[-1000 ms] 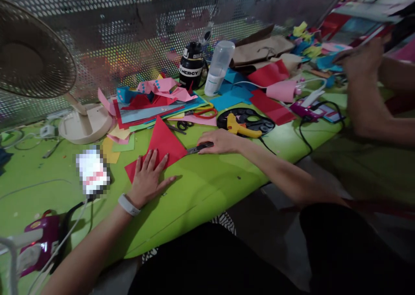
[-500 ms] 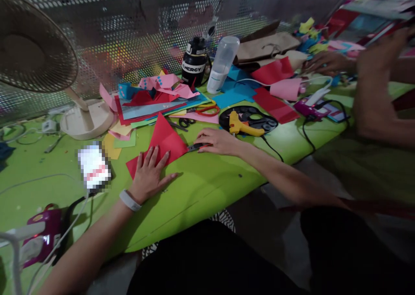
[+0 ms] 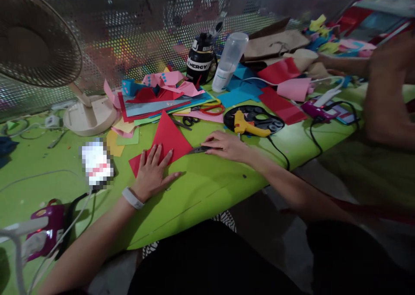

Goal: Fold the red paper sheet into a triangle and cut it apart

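A folded sheet of red paper lies on the green table with one corner pointing away from me and another towards the right. My left hand is spread flat on its lower left part, pressing it down, with a pale band on the wrist. Beyond the paper's right corner, my right hand is closed around dark-handled scissors. Their tips reach that corner; whether the blades touch the paper I cannot tell. The handles are mostly covered by my fingers.
Behind the paper are a coloured paper stack, orange-handled scissors and black scissors. A yellow glue gun rests on a black tray. Left are a phone, a fan and a power strip. A co-worker's arm is at right.
The view has shifted slightly, so the table's things appear a little further right. My left hand stays on the red paper. My right hand and the scissors have moved slightly away from its corner.
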`<state>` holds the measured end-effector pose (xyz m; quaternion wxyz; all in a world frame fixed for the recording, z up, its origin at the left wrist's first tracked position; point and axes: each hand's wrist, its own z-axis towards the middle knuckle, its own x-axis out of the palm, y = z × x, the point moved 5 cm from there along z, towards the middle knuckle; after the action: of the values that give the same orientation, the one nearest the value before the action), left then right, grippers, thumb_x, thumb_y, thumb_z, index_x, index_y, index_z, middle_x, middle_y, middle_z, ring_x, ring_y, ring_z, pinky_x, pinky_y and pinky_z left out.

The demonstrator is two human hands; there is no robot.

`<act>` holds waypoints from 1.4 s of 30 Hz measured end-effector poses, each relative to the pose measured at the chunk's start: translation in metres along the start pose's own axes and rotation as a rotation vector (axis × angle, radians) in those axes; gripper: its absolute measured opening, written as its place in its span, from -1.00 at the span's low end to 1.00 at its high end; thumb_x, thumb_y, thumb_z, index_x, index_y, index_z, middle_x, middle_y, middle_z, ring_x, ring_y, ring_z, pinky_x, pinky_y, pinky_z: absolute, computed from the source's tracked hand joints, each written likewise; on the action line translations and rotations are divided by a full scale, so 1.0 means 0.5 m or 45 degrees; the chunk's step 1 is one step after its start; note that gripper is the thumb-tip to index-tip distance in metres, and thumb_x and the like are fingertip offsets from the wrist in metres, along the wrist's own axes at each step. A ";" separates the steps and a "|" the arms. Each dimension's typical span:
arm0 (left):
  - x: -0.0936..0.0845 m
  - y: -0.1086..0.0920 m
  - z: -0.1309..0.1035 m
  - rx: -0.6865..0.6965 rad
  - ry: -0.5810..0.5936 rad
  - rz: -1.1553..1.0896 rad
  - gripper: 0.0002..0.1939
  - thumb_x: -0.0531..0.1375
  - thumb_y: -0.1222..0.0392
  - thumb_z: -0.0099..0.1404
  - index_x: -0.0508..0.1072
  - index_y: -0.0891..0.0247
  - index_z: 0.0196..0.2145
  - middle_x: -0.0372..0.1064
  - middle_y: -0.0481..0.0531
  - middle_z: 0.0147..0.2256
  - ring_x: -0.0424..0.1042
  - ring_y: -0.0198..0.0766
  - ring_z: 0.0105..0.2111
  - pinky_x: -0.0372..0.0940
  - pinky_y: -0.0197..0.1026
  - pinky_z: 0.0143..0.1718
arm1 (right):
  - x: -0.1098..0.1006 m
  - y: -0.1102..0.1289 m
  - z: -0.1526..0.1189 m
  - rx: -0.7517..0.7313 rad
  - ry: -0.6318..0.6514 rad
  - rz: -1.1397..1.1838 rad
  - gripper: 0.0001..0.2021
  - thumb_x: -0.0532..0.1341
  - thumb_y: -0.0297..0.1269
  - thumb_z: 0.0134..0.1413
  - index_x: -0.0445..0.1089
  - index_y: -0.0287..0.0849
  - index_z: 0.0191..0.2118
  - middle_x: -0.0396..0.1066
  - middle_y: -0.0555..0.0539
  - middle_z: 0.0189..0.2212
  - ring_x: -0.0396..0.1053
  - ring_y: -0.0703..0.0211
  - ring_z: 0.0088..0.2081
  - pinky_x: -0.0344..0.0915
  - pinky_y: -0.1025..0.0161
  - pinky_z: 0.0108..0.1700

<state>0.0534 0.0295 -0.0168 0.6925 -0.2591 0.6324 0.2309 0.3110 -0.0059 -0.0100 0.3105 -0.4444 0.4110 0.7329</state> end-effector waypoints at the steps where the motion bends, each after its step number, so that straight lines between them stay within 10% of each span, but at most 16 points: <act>1: 0.000 0.000 0.000 -0.003 -0.001 -0.001 -0.20 -0.06 -0.37 0.31 0.02 0.10 0.36 -0.19 0.20 0.38 -0.21 0.05 0.37 -0.26 0.27 0.32 | 0.001 0.006 0.002 -0.002 -0.013 -0.020 -0.70 0.18 -0.20 0.24 0.48 -0.11 0.03 0.43 -0.18 -0.13 0.38 0.02 -0.09 0.36 0.08 -0.10; 30: 0.000 -0.017 0.014 -0.090 0.032 -0.186 -0.19 -0.16 -0.36 0.34 -0.14 0.13 0.39 -0.24 0.15 0.39 -0.24 0.01 0.38 -0.29 0.23 0.32 | 0.028 0.079 0.013 0.034 -0.035 -0.175 -0.66 0.12 -0.12 0.28 0.42 -0.22 0.01 0.45 -0.23 -0.15 0.38 -0.04 -0.11 0.37 0.04 -0.13; 37: -0.056 0.074 0.033 -0.051 0.124 -0.141 -0.49 -0.09 -0.06 0.44 0.32 0.18 0.20 -0.03 0.11 0.35 -0.02 0.01 0.33 -0.03 0.14 0.29 | 0.027 0.059 0.005 -0.002 -0.046 -0.072 -0.72 0.15 -0.11 0.26 0.46 -0.14 -0.07 0.45 -0.18 -0.19 0.38 0.00 -0.14 0.36 0.07 -0.12; 42: -0.028 0.101 0.026 0.148 0.282 -0.205 -0.45 -0.17 0.02 0.47 0.10 0.27 0.32 -0.10 0.16 0.36 -0.06 -0.14 0.35 -0.06 -0.04 0.32 | 0.031 0.065 0.014 0.000 -0.056 -0.066 -0.72 0.19 -0.12 0.23 0.47 -0.18 -0.08 0.45 -0.19 -0.17 0.39 0.00 -0.12 0.36 0.09 -0.12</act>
<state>0.0295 0.0763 -0.0052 0.6486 -0.2922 0.6945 0.1076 0.2754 -0.0137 -0.0117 0.3384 -0.4386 0.3924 0.7343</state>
